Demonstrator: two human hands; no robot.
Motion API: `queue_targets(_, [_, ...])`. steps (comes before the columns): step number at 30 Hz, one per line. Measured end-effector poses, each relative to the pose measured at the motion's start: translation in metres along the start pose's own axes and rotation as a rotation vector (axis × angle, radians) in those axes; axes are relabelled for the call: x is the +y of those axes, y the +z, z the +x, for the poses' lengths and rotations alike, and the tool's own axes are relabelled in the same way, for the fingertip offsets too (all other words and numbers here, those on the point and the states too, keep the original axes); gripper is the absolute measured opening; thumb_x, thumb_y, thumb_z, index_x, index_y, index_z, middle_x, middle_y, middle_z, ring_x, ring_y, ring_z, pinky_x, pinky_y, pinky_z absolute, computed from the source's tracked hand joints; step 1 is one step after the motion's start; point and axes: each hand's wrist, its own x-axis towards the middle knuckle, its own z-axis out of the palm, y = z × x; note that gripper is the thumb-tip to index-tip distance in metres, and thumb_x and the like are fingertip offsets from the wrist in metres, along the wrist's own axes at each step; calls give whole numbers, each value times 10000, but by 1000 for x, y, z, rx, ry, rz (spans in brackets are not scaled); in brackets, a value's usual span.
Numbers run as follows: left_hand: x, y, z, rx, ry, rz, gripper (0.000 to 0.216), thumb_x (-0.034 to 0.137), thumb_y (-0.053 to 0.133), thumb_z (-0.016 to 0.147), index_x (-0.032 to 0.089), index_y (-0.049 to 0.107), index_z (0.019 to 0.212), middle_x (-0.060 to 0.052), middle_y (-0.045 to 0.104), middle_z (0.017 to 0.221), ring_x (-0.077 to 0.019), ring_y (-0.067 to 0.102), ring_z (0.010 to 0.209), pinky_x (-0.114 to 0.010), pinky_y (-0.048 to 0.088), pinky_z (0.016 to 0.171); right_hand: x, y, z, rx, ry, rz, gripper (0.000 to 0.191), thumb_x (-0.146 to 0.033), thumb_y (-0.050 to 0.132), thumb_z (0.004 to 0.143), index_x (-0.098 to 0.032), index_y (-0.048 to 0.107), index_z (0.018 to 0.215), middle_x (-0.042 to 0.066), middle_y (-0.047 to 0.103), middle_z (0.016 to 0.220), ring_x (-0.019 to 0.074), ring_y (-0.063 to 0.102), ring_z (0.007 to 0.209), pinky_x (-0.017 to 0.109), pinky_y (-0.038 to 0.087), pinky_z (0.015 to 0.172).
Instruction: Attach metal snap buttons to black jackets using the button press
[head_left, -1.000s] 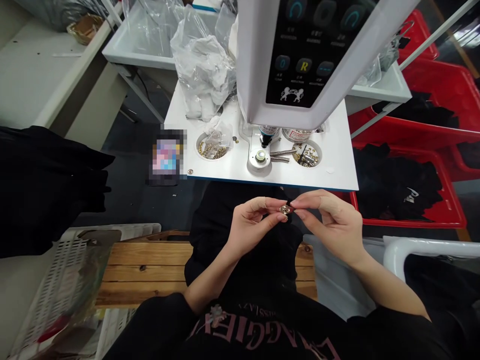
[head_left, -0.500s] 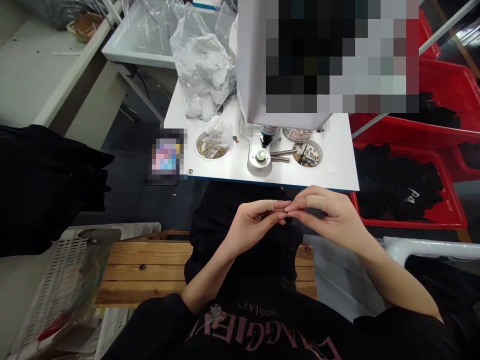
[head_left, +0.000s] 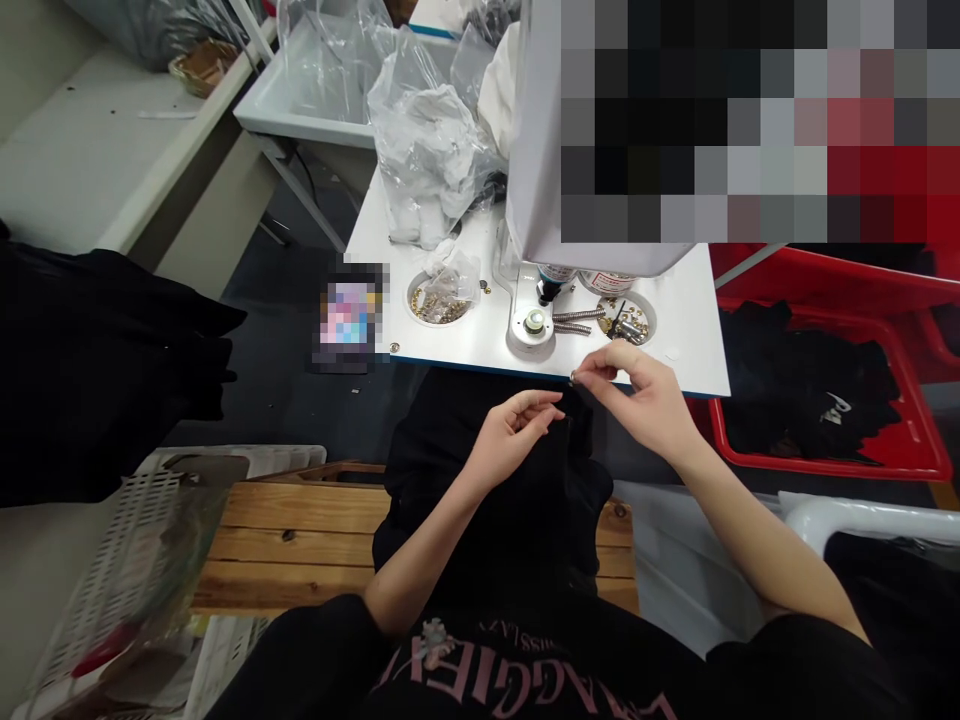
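My right hand [head_left: 637,395] pinches a small metal snap button [head_left: 574,378] at its fingertips, just in front of the white press table's front edge [head_left: 675,375]. My left hand [head_left: 514,430] is curled with its fingers pinched on black fabric [head_left: 540,490] that lies across my lap. The press die [head_left: 534,322] sits on the table right above my hands. A round dish of gold fasteners [head_left: 436,300] is set in the table to the left, and a dish of mixed metal parts [head_left: 628,318] to the right.
The white press head [head_left: 540,150] looms over the table. Clear plastic bags [head_left: 431,150] pile at the back left. Red bins [head_left: 825,400] with black garments stand at the right. A wooden bench [head_left: 300,540] is under me, a white crate [head_left: 112,560] at left, dark cloth [head_left: 97,370] beyond.
My hands have parted. The right hand has lifted the snap button up toward the table edge, while the left hand stays low on the black fabric. The view has shifted slightly.
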Motion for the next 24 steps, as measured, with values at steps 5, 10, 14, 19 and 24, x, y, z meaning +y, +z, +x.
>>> queue_targets(5, [-108,-7,12,61,-514,-428,249,290,723,689,101,686,845,-15,604,626,-75,486,519,-203,358,524,30,20,41,142,-10,-3,143,-334,562,850,-216,641,835,28,606,839,171,570,812,341,473,785])
queue_targets(10, [-146,-5,8,92,-477,-464,360,367,775,634,113,668,865,8,592,605,-88,479,527,-228,368,576,43,37,66,177,-37,-33,163,-360,573,835,-218,652,827,47,594,935,191,568,904,354,456,837])
queue_targets(14, [-142,-5,6,94,-474,-472,412,411,793,607,106,659,851,15,570,582,-86,457,509,-233,349,563,46,42,74,182,12,-91,153,-340,601,801,-197,631,756,51,599,881,211,566,882,372,444,812])
queue_targets(19, [-141,-5,8,85,-476,-472,407,426,802,587,112,645,794,26,535,558,-79,433,498,-232,332,558,50,43,75,149,23,-93,185,-364,585,807,-194,621,743,46,594,828,205,567,842,355,440,776])
queue_targets(24, [-141,-5,8,75,-474,-468,426,438,798,591,113,648,823,24,528,566,-80,426,501,-233,325,552,50,43,75,113,17,-83,207,-378,578,813,-199,607,713,39,580,785,196,560,810,334,440,735])
